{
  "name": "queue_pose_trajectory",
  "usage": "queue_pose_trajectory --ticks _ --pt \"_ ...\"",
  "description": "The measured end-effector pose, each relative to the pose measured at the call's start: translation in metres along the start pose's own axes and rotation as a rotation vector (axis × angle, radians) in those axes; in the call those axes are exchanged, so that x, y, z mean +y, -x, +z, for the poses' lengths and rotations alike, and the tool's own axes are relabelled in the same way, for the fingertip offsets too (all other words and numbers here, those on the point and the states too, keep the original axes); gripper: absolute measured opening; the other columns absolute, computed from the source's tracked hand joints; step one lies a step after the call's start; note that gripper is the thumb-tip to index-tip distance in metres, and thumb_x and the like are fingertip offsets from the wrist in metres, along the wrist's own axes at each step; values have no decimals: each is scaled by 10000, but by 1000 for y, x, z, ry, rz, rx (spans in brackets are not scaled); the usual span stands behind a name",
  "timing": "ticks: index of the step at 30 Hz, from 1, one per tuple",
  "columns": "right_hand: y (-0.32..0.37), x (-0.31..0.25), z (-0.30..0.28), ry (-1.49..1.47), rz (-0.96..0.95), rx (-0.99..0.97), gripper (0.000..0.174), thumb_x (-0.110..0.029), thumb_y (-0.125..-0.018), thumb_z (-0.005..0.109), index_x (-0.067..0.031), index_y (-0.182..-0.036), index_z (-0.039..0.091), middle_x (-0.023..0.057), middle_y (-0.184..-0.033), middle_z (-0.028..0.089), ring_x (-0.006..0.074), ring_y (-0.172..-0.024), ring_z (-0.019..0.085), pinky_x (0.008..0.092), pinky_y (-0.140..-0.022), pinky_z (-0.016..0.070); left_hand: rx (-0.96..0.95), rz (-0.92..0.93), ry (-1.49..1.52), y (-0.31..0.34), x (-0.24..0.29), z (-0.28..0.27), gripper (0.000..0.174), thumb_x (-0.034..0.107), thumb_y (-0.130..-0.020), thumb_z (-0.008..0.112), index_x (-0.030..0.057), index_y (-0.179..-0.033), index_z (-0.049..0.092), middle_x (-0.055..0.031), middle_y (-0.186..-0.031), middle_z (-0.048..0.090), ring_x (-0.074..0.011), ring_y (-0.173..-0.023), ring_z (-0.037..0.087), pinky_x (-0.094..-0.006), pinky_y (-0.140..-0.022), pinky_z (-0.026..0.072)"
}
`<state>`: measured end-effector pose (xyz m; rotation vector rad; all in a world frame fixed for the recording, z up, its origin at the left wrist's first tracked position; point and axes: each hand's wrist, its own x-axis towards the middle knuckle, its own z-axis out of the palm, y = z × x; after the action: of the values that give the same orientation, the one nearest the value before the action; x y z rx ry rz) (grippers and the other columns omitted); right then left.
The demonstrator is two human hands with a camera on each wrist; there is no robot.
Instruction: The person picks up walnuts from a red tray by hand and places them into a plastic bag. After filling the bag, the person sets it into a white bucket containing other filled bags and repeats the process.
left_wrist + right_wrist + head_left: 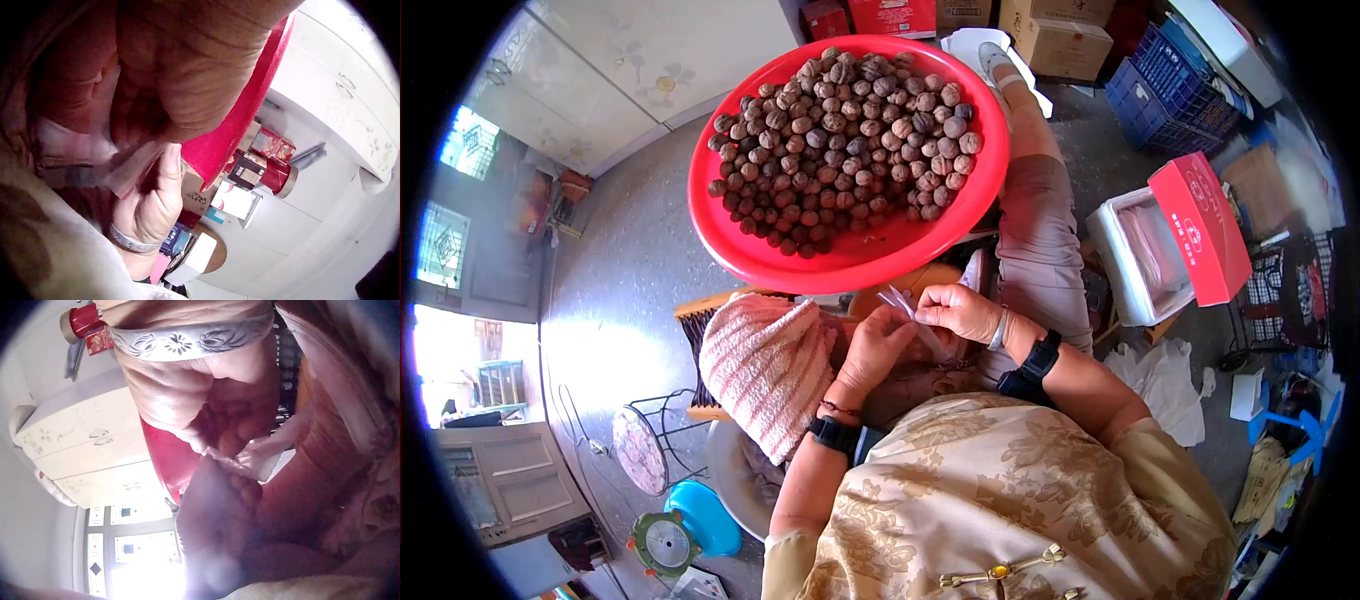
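Note:
Both hands meet over the lap, just below the red basin's near rim. The left hand pinches a thin, translucent plastic piece between thumb and curled fingers. From the other side the right hand, with a bracelet at its wrist, pinches the same piece. In the left wrist view the crumpled film runs between the left hand and the right hand. The right wrist view shows the film between the right hand and the left hand, fingertips close together.
A red basin full of walnuts stands in front. A pink towel lies at the left, with a blue stool beyond it. At the right are an open red-lidded box, white plastic bags and blue crates.

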<state>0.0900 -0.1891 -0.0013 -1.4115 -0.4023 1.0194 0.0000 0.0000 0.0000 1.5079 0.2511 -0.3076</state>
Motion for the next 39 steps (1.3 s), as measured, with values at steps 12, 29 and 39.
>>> queue_pose_trajectory --ticks 12,29,39 --pt "2 -10 2 23 10 37 142 -191 -939 675 -54 -921 640 -28 -786 625 54 -704 571 229 -624 486 -6 18 82 -5 -13 0 126 54 -886 690 17 -967 600 -23 -842 640 -93 -738 614 -238 -668 537" --pt "-6 14 -7 194 -77 69 164 -161 -881 739 -21 -867 653 4 -788 646 77 -772 550 272 -715 483 132 152 23 -4 -1 0 444 130 -833 789 20 -1196 559 -31 -1034 642 -104 -929 594 -246 -808 507" --pt "-4 6 -5 88 -95 -5 223 -245 -945 677 -23 -921 683 -43 -800 614 61 -760 517 242 -708 453 49 21 235 -5 -8 -4 146 122 -915 695 34 -1025 657 28 -899 656 -52 -740 564 -210 -665 477"
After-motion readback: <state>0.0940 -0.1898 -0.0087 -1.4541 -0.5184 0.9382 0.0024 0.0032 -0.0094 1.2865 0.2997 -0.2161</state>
